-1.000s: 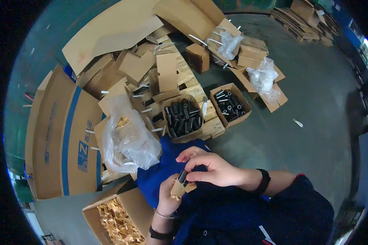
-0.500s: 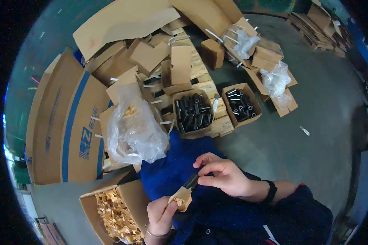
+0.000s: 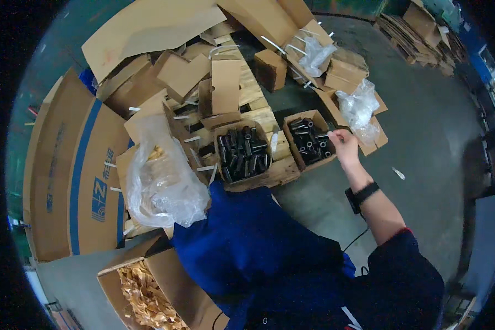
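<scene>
My right hand (image 3: 345,148) reaches out over the right-hand edge of the small cardboard box (image 3: 293,157). Its thumb and fingers pinch the near end of a short black tube (image 3: 320,136), which lies over the other tubes in that box. Several hollow black tubes fill the box, some with their round ends facing up. Just left of it, a second cardboard box (image 3: 219,175) on the pallet holds more black tubes (image 3: 242,151). My left hand is out of view.
A clear plastic bag (image 3: 168,187) covers a box at the left. Below it, an open carton (image 3: 170,269) holds crumpled brown paper (image 3: 146,291). Loose cardboard lies over the wooden pallet (image 3: 283,157). More plastic wrap (image 3: 360,110) lies beyond the small box. Dark blue cloth (image 3: 247,236) covers my lap.
My right hand has moved away from the paper-wrapped black tube, forward and right to the small box. My left hand and that wrapped tube have left the view. The view has shifted slightly.
</scene>
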Available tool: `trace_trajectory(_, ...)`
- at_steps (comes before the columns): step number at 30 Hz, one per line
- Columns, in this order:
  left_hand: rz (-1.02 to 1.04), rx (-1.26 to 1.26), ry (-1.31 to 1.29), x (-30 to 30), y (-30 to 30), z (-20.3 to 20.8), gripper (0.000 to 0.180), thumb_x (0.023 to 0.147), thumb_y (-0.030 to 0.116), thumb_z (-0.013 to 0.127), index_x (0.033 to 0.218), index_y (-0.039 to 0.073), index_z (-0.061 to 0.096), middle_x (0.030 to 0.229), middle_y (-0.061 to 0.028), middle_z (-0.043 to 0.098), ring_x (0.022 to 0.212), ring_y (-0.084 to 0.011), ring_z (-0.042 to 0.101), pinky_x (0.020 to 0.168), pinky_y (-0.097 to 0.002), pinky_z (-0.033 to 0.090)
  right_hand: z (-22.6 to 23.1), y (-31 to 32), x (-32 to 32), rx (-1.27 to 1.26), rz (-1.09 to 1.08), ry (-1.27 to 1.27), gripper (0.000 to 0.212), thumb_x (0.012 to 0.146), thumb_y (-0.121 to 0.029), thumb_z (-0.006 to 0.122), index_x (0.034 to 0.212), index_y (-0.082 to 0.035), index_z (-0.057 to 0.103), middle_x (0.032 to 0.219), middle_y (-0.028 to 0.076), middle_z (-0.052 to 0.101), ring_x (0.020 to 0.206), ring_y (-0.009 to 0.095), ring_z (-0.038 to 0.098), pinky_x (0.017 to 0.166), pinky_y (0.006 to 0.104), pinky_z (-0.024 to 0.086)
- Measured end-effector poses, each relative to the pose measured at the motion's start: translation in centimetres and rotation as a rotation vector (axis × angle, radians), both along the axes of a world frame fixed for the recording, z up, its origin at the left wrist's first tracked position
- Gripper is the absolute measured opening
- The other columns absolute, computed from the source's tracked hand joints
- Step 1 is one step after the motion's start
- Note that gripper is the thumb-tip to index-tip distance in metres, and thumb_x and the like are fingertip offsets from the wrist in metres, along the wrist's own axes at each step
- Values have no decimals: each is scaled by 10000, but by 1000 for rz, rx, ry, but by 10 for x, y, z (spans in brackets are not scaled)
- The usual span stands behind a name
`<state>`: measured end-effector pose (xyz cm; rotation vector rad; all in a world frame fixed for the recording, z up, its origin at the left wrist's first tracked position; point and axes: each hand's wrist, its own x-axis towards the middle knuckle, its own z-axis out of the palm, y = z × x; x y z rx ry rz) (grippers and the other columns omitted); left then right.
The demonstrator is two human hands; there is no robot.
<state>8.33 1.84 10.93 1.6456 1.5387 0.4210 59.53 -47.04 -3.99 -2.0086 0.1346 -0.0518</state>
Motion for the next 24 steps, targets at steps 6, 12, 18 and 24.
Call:
trace_trajectory(6,-312,448,718,-29,44,-46,331,703,173,545,1010,49,526,1049,-149,482,1016,-313,412,886,-399,316,-71,-7,38,-688,100,281,331,682,-388,632,887,-128,625,898,88,606,859,294,557,775,438,382)
trace_trajectory(12,-740,709,166,168,11,-28,220,763,33,519,979,7,555,1061,-185,510,1032,-326,451,893,-379,338,-138,-48,61,-565,50,206,370,805,-419,451,980,-126,594,934,134,582,919,326,523,784,476,381)
trace_trajectory(18,-933,361,255,301,39,-133,247,712,57,540,956,44,578,935,-196,562,866,-313,555,753,-362,443,-33,53,-17,-256,500,-223,176,796,-168,559,895,-23,561,892,158,554,816,253,543,721,315,423)
trace_trajectory(24,-1030,403,745,349,48,-209,246,755,175,506,953,44,569,896,-190,567,842,-316,558,771,-366,439,12,77,-83,-184,618,-34,121,778,-107,580,866,-24,570,910,129,568,852,213,545,739,299,433)
